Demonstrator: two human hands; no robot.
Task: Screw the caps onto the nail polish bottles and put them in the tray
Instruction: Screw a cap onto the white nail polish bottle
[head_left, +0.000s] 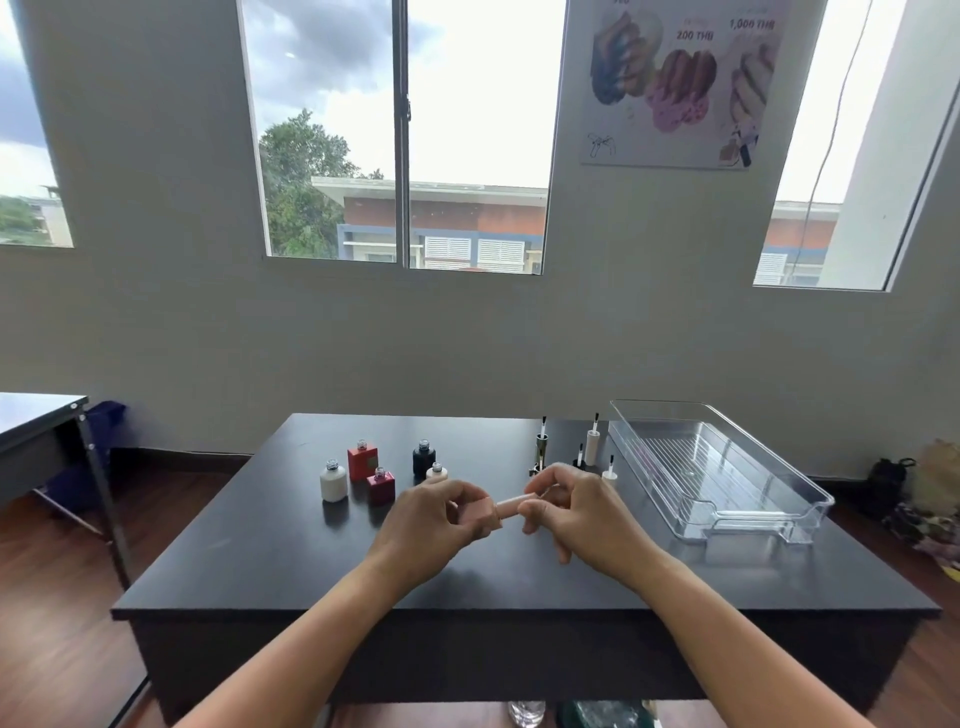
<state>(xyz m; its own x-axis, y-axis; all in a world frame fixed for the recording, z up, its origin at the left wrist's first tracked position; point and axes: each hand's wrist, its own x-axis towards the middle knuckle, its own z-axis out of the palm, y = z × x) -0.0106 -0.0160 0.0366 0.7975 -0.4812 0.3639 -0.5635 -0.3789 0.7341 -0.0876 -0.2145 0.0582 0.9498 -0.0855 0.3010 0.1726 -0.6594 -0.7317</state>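
One pink bottle (480, 512), left hand (434, 525) grasping; cap (511, 503) pinched by right hand (576, 506), axis level, tray (719, 467) rightward.

- Square pale-pink nail polish bottle (482, 512) half covered by left hand (426, 525).
- Far end of slim pale-pink cap (511, 505) buried under right hand (582, 512).
- Small cream bottle (437, 471) partly hidden behind left fingers.
- Poster (680, 83) cropped by top edge, print blurred.
- Both forearms cut off at near edge.
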